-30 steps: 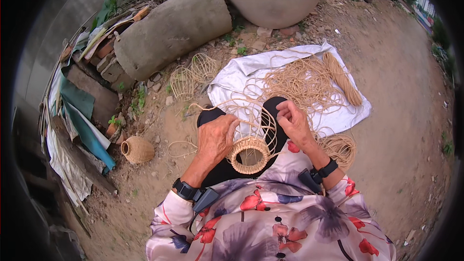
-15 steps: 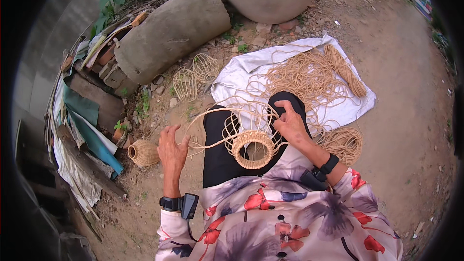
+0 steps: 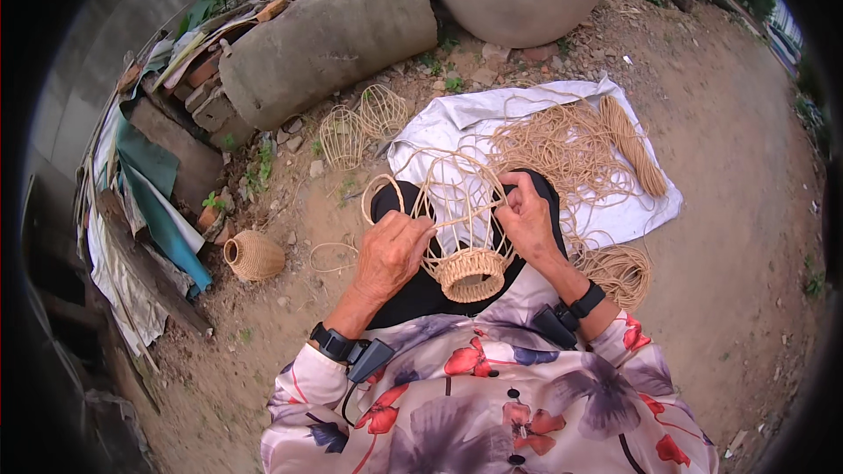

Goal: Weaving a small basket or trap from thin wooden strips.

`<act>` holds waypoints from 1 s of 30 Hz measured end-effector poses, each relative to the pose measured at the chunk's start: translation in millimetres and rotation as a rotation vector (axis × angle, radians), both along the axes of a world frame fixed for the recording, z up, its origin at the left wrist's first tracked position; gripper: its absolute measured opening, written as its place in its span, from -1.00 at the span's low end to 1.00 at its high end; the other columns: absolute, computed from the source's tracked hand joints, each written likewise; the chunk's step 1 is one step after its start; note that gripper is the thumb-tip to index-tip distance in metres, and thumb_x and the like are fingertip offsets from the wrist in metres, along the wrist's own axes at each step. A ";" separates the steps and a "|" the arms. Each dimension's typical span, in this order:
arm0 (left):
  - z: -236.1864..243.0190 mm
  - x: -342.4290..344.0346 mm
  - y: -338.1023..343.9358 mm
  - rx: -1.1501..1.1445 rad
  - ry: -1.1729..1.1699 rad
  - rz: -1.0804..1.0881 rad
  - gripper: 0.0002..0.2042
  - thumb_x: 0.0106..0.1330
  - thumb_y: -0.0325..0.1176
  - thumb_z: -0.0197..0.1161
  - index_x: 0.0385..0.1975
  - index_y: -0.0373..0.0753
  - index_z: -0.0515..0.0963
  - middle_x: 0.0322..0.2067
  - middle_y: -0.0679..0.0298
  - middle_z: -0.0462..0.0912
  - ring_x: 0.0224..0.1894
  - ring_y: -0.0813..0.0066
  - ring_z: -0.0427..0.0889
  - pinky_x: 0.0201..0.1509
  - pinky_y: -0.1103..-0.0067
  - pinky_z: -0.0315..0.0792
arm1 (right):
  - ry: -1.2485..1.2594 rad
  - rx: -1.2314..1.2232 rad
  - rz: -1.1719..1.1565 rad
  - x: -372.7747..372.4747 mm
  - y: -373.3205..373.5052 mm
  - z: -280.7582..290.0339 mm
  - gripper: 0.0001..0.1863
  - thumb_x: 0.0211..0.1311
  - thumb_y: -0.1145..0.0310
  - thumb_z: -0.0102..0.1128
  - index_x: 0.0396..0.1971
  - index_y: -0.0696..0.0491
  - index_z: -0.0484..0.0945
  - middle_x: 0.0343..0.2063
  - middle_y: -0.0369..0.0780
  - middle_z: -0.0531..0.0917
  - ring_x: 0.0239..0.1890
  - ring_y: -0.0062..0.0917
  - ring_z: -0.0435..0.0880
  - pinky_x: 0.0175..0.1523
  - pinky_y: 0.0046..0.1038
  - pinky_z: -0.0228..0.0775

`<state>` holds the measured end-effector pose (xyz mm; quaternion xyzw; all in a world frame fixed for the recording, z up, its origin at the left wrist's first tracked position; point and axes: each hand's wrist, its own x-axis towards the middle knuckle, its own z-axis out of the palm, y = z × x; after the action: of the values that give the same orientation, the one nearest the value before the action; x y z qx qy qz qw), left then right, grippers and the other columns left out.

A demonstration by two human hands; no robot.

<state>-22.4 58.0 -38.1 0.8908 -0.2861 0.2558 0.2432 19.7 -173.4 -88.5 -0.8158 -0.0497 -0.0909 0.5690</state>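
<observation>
A small basket frame of thin pale ribs sits between my knees, its braided cord ring (image 3: 472, 275) facing me. The ribs flare away from me over my black trousers. At the left side of the frame, my left hand (image 3: 392, 254) is closed on a tan cord (image 3: 461, 219), part of which stands up in a loop above the fingers. The cord crosses the ribs to my right hand (image 3: 527, 221), whose thumb and forefinger are pinched on it at the frame's right side. The fingertips partly hide the exact grip.
On the white sheet (image 3: 439, 125) ahead lie loose tan cord (image 3: 553, 140) and a bundled hank (image 3: 632, 147). A coil (image 3: 617, 274) rests beside my right knee. Left are a small woven basket (image 3: 255, 255) and two bare frames (image 3: 342, 138). A concrete cylinder (image 3: 329, 44) lies behind them.
My left hand has come in from the left to the frame and closed on the cord, which was a wide loop. My right hand has closed its fingers, and the frame has tilted slightly.
</observation>
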 end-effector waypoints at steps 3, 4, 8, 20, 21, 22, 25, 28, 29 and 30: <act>-12.6 -2.4 63.8 -0.191 0.157 0.450 -0.91 0.29 -0.41 0.22 -0.35 -0.30 0.53 -0.57 0.08 0.54 -0.53 0.13 0.53 -0.40 0.36 0.41 | -0.028 0.036 -0.046 1.4 -11.4 -6.2 -0.57 0.00 0.58 0.11 -0.04 0.15 0.41 -0.70 -0.24 0.45 -0.64 -0.52 0.48 -0.46 -0.42 0.33; -23.5 0.5 121.8 -0.178 0.125 0.657 -0.85 0.34 -0.34 0.16 -0.36 -0.31 0.51 -0.59 0.02 0.54 -0.53 0.05 0.55 -0.41 0.30 0.40 | 0.007 0.036 -0.009 1.6 -13.9 -4.0 -0.55 0.05 0.62 0.05 0.03 0.15 0.36 -0.63 -0.33 0.47 -0.60 -0.73 0.38 -0.49 -0.59 0.22; -67.7 -46.9 264.9 0.077 0.299 1.081 -0.76 0.22 -0.22 0.26 -0.24 -0.25 0.62 -0.44 -0.02 0.66 -0.34 0.01 0.68 -0.26 0.25 0.50 | 0.040 0.004 0.082 3.5 -10.6 0.0 -0.57 0.07 0.61 0.06 0.01 0.15 0.37 -0.63 -0.34 0.47 -0.60 -0.75 0.36 -0.49 -0.60 0.20; -29.7 90.0 18.4 -0.083 0.237 0.158 -0.75 0.24 -0.35 0.20 -0.09 -0.21 0.58 -0.13 0.04 0.62 -0.08 0.01 0.60 0.00 0.27 0.46 | -0.065 0.009 0.093 -0.2 -2.3 -13.3 -0.68 0.07 0.58 0.05 -0.10 0.16 0.45 -0.69 -0.28 0.42 -0.65 -0.64 0.40 -0.48 -0.52 0.29; -28.2 99.2 8.2 -0.046 0.250 0.121 -0.75 0.26 -0.34 0.18 -0.09 -0.22 0.58 -0.17 0.03 0.63 -0.11 0.00 0.61 -0.03 0.26 0.47 | -0.071 0.003 0.087 -0.6 -1.8 -13.3 -0.68 0.07 0.58 0.05 -0.11 0.16 0.45 -0.69 -0.28 0.42 -0.65 -0.64 0.40 -0.48 -0.52 0.29; -25.8 105.7 2.7 -0.002 0.287 0.118 -0.77 0.30 -0.31 0.14 -0.15 -0.25 0.60 -0.25 0.01 0.64 -0.18 -0.02 0.62 -0.10 0.22 0.48 | -0.084 -0.005 0.089 -0.4 -0.8 -13.1 -0.68 0.08 0.58 0.04 -0.11 0.15 0.44 -0.69 -0.27 0.43 -0.64 -0.62 0.41 -0.47 -0.50 0.30; -13.6 106.9 2.3 0.186 0.315 0.082 -0.79 0.30 -0.30 0.16 -0.19 -0.26 0.61 -0.28 0.03 0.66 -0.22 0.00 0.63 -0.14 0.26 0.48 | -0.101 0.013 0.080 1.5 -0.9 -16.9 -0.69 0.08 0.58 0.04 -0.12 0.15 0.45 -0.69 -0.24 0.45 -0.64 -0.57 0.44 -0.46 -0.47 0.32; -24.4 81.1 33.8 0.185 0.192 0.061 -0.81 0.32 -0.36 0.11 -0.21 -0.29 0.61 -0.38 0.11 0.67 -0.29 0.09 0.64 -0.25 0.27 0.48 | -0.112 -0.025 0.071 7.1 -1.8 -26.9 -0.71 0.08 0.58 0.03 -0.14 0.15 0.45 -0.69 -0.21 0.47 -0.63 -0.51 0.47 -0.44 -0.45 0.34; -26.2 69.5 56.3 0.129 0.183 0.167 -0.82 0.33 -0.35 0.11 -0.25 -0.29 0.60 -0.38 0.04 0.65 -0.29 0.03 0.63 -0.23 0.25 0.48 | -0.107 -0.027 0.070 8.7 -2.8 -29.4 -0.71 0.07 0.58 0.03 -0.14 0.15 0.45 -0.68 -0.20 0.48 -0.63 -0.50 0.48 -0.43 -0.45 0.35; -29.8 58.0 83.6 0.077 0.178 0.263 -0.82 0.34 -0.34 0.11 -0.30 -0.30 0.59 -0.37 -0.02 0.63 -0.29 -0.02 0.62 -0.21 0.23 0.47 | -0.102 -0.022 0.056 6.8 -5.9 -29.1 -0.71 0.07 0.58 0.03 -0.14 0.15 0.45 -0.68 -0.20 0.48 -0.63 -0.50 0.48 -0.43 -0.45 0.35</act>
<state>35.6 141.6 -67.9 0.9483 -0.1542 0.1945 0.1977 26.6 -179.3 -117.6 -0.8146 -0.1024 -0.1161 0.5590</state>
